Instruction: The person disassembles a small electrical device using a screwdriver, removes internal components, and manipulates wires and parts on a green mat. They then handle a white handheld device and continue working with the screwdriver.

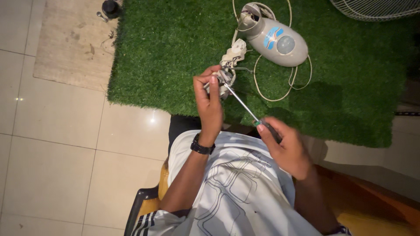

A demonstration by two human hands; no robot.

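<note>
My left hand (209, 102), with a black watch on the wrist, grips a small white plastic switch part (232, 59) with wires that lead up toward a grey oval fan base (275, 40). In my right hand (286, 146) is a screwdriver (245, 107) held by its dark handle. Its metal shaft slants up and left, and the tip meets the part at my left fingers. Both hands are raised above my lap, over the near edge of a green artificial grass mat (175, 48).
A white cord (280, 94) loops around the fan base on the mat. A wire fan grille (376, 8) shows at the top right. A small black object (110, 8) lies at the mat's top left corner. Pale floor tiles (57, 131) fill the left. I sit on a wooden chair (146, 203).
</note>
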